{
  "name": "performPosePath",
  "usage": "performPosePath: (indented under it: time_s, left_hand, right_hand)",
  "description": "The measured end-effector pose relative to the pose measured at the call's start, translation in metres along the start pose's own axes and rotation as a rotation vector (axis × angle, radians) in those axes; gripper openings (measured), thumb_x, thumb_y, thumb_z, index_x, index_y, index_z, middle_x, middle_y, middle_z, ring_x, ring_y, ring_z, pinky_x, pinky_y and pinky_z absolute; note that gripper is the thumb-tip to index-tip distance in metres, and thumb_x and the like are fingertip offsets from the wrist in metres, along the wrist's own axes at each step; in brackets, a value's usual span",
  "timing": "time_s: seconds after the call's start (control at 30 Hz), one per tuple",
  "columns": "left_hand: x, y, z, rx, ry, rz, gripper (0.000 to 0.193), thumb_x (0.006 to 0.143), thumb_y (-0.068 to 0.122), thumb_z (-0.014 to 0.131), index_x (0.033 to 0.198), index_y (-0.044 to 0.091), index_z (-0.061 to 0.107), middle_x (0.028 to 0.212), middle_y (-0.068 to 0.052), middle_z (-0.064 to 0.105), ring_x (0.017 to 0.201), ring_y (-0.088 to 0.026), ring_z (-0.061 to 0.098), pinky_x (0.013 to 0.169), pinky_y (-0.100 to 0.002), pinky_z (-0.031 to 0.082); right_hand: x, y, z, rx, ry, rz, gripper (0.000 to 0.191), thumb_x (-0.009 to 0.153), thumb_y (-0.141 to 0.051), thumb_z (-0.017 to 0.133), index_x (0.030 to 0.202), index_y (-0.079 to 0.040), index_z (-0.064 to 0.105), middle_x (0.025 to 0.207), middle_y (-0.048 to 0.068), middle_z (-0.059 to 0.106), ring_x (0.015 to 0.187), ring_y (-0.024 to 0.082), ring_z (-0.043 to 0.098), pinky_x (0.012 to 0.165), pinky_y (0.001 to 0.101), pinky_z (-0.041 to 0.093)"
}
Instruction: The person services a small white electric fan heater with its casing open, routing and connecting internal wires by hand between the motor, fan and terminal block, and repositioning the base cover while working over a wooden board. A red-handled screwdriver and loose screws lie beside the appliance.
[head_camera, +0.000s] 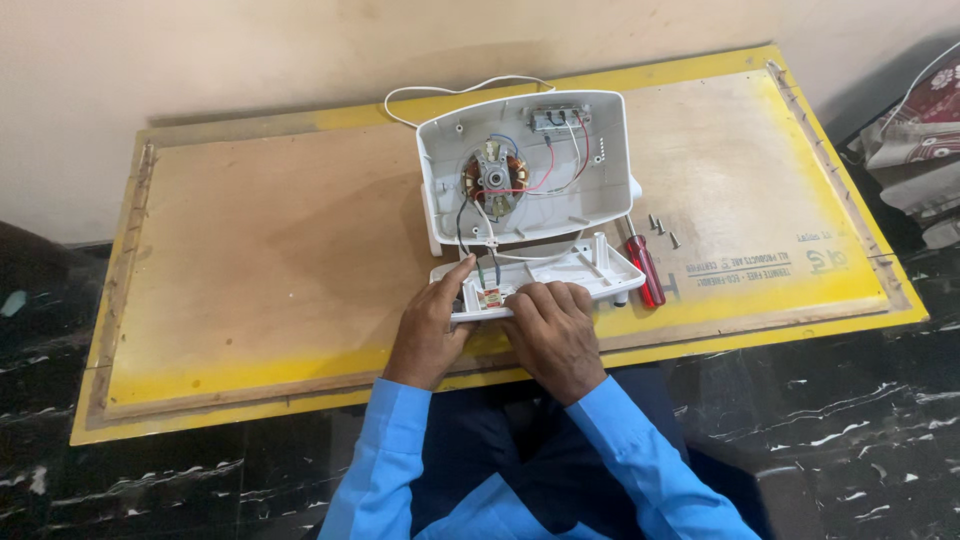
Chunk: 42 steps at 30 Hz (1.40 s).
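Left hand (428, 325), right hand (552, 335) grip cover (560, 275) near board edge (300, 385).

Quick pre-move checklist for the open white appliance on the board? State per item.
1. Left hand steadying white cover: ok.
2. Right hand fingers on small part at cover's near edge: ok.
3. Housing lying open, motor exposed: ok.
4. Loose screws grouped on the board, away from the edge: ok.
5. Red screwdriver beside cover, nothing on it: ok.
6. White cord unplugged: cannot tell.
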<state>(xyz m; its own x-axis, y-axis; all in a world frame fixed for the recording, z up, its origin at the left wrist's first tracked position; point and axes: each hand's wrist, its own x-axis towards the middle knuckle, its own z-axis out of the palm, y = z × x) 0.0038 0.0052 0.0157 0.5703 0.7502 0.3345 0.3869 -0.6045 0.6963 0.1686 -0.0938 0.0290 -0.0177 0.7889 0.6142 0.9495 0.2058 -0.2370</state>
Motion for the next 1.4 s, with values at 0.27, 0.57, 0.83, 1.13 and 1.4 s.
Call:
performPosePath:
  time_s: [0.27, 0.57, 0.83, 1.13, 1.4]
  left_hand:
    - [0.003, -0.006, 0.0, -0.012, -0.01, 0.021, 0.08, 0.073, 0.0, 0.08, 0.147, 0.013, 0.052, 0.122, -0.019, 0.069, 0.112, -0.04, 0.065, 0.093, -0.047, 0.053]
    - [0.007, -0.012, 0.0, -0.055, -0.031, 0.035, 0.082, 0.072, -0.002, 0.079, 0.148, 0.014, 0.052, 0.13, -0.019, 0.067, 0.117, -0.039, 0.064, 0.097, -0.045, 0.052]
    - [0.011, -0.013, 0.001, -0.065, -0.046, 0.0, 0.082, 0.071, -0.002, 0.08, 0.146, 0.014, 0.053, 0.127, -0.019, 0.067, 0.117, -0.038, 0.064, 0.096, -0.045, 0.052]
    - [0.0, -0.015, -0.004, -0.027, -0.018, 0.069, 0.081, 0.073, -0.003, 0.077, 0.148, 0.014, 0.052, 0.127, -0.019, 0.068, 0.115, -0.038, 0.065, 0.097, -0.045, 0.052]
    - [-0.003, -0.006, -0.009, -0.063, -0.016, 0.039, 0.081, 0.072, 0.0, 0.08, 0.147, 0.015, 0.053, 0.126, -0.018, 0.068, 0.114, -0.039, 0.065, 0.095, -0.045, 0.052]
  right_hand:
    - [-0.002, 0.004, 0.009, -0.053, 0.015, -0.012, 0.026, 0.082, -0.018, 0.077, 0.102, -0.01, 0.063, 0.1, 0.005, 0.061, 0.097, 0.026, 0.059, 0.092, 0.0433, 0.041]
    - [0.004, 0.0, 0.01, -0.008, 0.027, 0.028, 0.03, 0.08, -0.023, 0.079, 0.099, -0.009, 0.06, 0.1, 0.007, 0.06, 0.096, 0.028, 0.057, 0.09, 0.044, 0.041]
    - [0.005, 0.002, 0.014, -0.117, -0.004, 0.018, 0.029, 0.078, -0.023, 0.076, 0.099, -0.011, 0.061, 0.097, 0.007, 0.058, 0.093, 0.028, 0.056, 0.088, 0.0443, 0.041]
    - [0.007, -0.011, -0.007, -0.022, -0.086, 0.013, 0.026, 0.08, -0.017, 0.073, 0.1, -0.008, 0.061, 0.098, 0.009, 0.059, 0.096, 0.029, 0.056, 0.087, 0.0456, 0.04]
    - [0.007, -0.018, -0.005, -0.065, -0.032, 0.036, 0.025, 0.085, -0.024, 0.076, 0.097, -0.01, 0.06, 0.096, 0.007, 0.058, 0.094, 0.029, 0.056, 0.085, 0.0447, 0.04]
